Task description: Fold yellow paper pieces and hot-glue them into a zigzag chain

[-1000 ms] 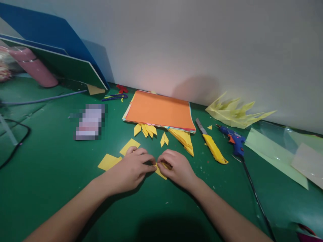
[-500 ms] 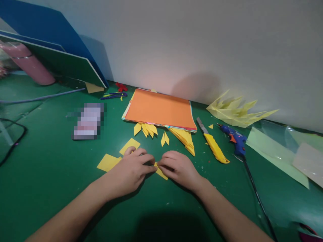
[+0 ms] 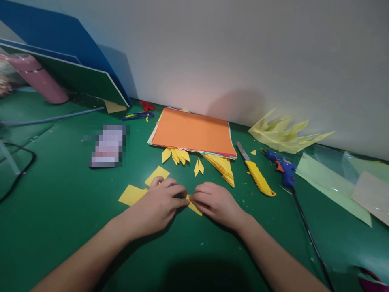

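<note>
A small piece of yellow paper [image 3: 195, 208] lies on the green table between my hands, partly hidden under the fingers. My left hand [image 3: 164, 202] pinches its left side with thumb and forefinger. My right hand [image 3: 214, 205] is closed on the same paper, fingertips close to the left ones. Beside and partly behind my left hand lie a flat yellow paper piece [image 3: 131, 195] and another yellow square [image 3: 157, 175]. Just beyond the hands sits a small folded yellow paper shape [image 3: 198, 167] with two pointed leaves.
A stack of coloured paper [image 3: 194, 132], orange on top, has folded yellow pieces [image 3: 176, 156] at its front edge. To the right lie a yellow utility knife [image 3: 258, 176], a blue glue gun [image 3: 282, 166] and a spiky yellow paper piece [image 3: 288, 134]. A phone [image 3: 107, 146] lies left.
Both hands keep almost the same hold on the yellow paper. The whole view has shifted very slightly; nothing else has visibly moved.
</note>
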`<state>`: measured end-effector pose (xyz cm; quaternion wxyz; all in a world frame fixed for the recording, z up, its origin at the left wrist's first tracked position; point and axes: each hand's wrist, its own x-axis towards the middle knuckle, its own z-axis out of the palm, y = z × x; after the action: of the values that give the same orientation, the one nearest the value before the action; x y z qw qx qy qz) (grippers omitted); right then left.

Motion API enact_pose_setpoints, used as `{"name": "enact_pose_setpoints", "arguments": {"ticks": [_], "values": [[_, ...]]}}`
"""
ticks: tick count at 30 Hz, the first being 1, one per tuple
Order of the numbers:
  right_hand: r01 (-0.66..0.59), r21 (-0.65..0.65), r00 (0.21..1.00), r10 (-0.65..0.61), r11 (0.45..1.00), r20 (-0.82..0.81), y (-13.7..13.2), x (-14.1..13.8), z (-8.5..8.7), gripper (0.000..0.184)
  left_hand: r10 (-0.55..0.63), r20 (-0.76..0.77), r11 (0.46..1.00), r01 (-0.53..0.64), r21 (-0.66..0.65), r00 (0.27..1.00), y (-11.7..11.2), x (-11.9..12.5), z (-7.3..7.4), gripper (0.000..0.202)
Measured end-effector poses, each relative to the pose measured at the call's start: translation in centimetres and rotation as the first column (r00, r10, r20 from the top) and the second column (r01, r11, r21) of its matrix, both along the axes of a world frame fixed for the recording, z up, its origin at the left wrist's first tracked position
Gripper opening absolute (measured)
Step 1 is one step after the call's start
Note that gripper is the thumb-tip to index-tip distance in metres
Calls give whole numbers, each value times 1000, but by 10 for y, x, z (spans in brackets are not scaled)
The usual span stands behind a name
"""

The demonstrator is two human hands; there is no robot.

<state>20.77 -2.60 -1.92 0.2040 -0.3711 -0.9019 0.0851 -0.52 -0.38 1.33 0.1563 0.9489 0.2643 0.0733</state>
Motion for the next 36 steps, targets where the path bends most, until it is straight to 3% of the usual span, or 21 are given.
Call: {"name": "enact_pose_setpoints", "arguments": {"ticks": [19, 36], "values": [[11, -35, 998, -13, 999, -65, -1, -1, 2, 19, -23, 3, 1000, 23, 11, 1000, -2, 2, 2, 36], [13, -101, 999, -16, 995, -31, -3, 4, 8, 21, 24, 31, 996, -21, -92, 999, 0, 1, 2, 33]]}}
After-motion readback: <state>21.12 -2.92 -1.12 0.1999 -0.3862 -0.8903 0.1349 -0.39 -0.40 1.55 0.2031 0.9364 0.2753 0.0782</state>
